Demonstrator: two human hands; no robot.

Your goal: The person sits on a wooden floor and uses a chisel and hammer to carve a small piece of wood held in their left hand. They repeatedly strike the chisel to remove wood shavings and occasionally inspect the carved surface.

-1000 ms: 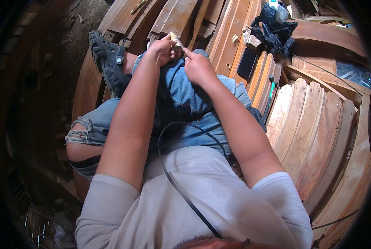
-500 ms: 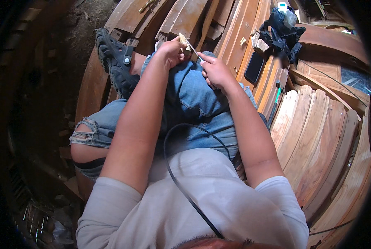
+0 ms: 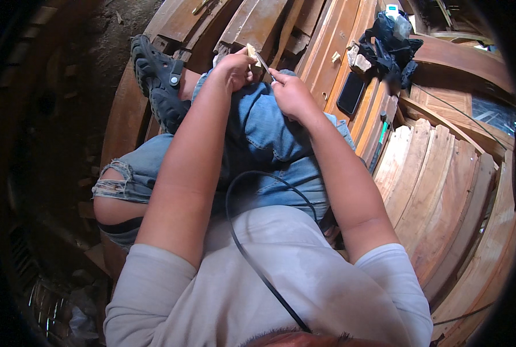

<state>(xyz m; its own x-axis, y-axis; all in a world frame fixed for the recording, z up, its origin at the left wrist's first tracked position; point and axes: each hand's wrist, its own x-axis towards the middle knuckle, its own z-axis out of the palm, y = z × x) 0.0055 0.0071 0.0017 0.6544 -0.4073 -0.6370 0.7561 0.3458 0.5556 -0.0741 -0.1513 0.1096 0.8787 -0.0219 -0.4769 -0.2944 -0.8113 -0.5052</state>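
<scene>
Over my raised jeans-covered knee, my left hand (image 3: 235, 68) has its fingers closed around a small pale piece of wood (image 3: 251, 52), which pokes up past the fingers. My right hand (image 3: 291, 93) is wrapped round a knife, its index finger stretched toward the blade. The knife's narrow grey blade (image 3: 262, 62) points up and left and lies against or very close to the wood; contact cannot be told. The handle is hidden inside my right fist, and the lower part of the wood is covered by my left fingers.
Long brown planks (image 3: 321, 63) lie ahead, with a black phone (image 3: 351, 92) and a black plastic bag (image 3: 387, 49) on the right. A green-handled tool (image 3: 383, 132) lies nearer. Pale slats (image 3: 425, 173) fill the right side. A black cable (image 3: 240, 243) loops over my lap.
My right hand has shifted a little left and up with the knife, closer to the wood. My left hand keeps its hold, and the whole view has moved slightly.
</scene>
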